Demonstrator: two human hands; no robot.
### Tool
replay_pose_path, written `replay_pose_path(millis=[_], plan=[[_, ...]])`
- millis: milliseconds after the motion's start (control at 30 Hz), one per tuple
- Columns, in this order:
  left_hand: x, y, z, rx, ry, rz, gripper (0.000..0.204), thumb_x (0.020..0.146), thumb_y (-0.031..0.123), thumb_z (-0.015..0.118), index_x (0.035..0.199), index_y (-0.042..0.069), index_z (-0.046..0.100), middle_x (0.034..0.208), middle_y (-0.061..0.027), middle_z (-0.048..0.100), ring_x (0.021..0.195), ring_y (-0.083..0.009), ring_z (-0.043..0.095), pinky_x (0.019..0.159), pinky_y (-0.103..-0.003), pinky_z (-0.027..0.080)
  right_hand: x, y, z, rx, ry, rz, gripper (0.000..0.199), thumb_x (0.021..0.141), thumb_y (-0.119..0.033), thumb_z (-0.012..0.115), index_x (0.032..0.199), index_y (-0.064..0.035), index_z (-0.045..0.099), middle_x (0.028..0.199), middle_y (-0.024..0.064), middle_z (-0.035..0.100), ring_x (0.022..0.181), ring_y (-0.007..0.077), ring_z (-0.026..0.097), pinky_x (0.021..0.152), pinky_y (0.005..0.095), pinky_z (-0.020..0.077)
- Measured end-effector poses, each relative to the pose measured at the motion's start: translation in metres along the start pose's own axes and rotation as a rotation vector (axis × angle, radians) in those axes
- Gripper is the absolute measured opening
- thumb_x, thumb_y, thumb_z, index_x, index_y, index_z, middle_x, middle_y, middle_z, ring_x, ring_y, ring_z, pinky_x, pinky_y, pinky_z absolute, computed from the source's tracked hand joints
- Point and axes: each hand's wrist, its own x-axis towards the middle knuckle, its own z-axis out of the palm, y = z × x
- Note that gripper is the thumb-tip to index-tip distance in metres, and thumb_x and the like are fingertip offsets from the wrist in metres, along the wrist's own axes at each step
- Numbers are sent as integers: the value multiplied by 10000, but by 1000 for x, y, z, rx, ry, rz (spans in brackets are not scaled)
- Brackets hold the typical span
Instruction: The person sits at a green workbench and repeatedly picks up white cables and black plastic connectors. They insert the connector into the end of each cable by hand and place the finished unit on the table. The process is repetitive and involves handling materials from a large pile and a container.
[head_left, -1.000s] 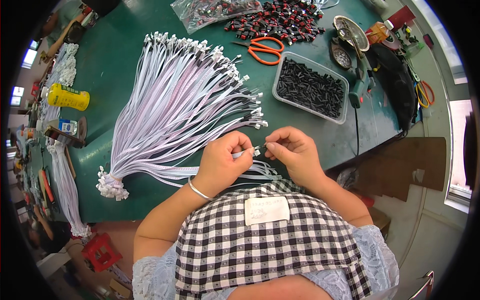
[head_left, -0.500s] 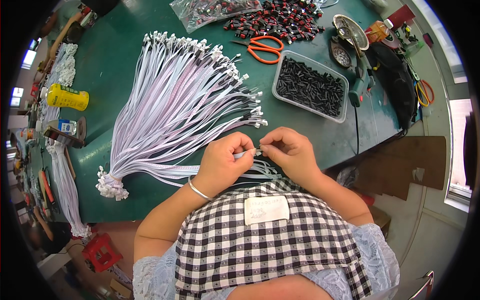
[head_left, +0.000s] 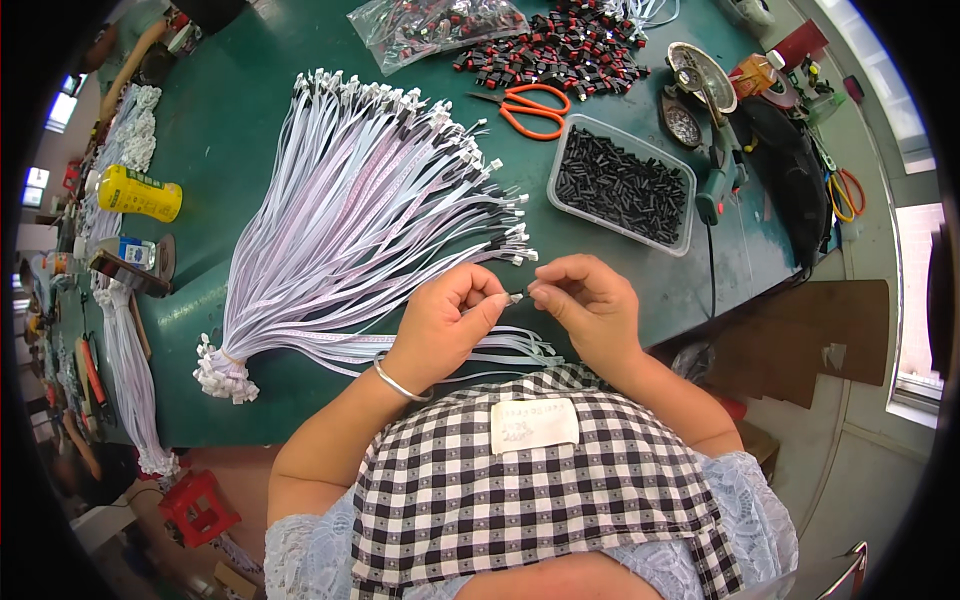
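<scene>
My left hand [head_left: 452, 322] is closed, its thumb and forefinger pinching the end of a thin white ribbon cable [head_left: 515, 297]. Close beside it, my right hand [head_left: 590, 312] pinches a tiny dark piece at the wire tips; it looks like a short black tube [head_left: 528, 291], partly hidden by the fingers. To the left fans out a big bundle of white and pinkish ribbon cables [head_left: 335, 215], banded together near its lower left end. Many of its far ends carry white connectors and black sleeves. Loose cable ends [head_left: 525, 347] lie below my hands.
A clear plastic box [head_left: 672, 246] of short black tubes stands right of centre. Beyond it are orange-handled scissors [head_left: 537, 110], a pile of red-and-black parts [head_left: 560, 50] and a plastic bag [head_left: 430, 30]. A green-handled tool [head_left: 710, 195] lies right; a yellow bottle [head_left: 140, 193] left.
A dark piece now shows between my fingertips. My right hand has shifted slightly right, and the far side of the table sits a little lower in view.
</scene>
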Motion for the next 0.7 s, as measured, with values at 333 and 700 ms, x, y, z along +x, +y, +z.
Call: replay_pose_path(millis=[333,700], plan=[[-1,0,0,16,8,9,75,895,55,582,946,10,548,793,27,548,664,-16,459,586,-165,381,2,3,5,-138,20,-111,139,763,-37,724,888,-29,663,811,64,647,688,140,601,616,251,481],[-1,3,2,62,41,37,71,882,56,591,929,13,558,787,27,551,657,-16,461,585,-169,385,3,-2,8,-301,40,-287,131,742,-25,731,850,-29,657,803,71,646,658,161,596,582,263,471]])
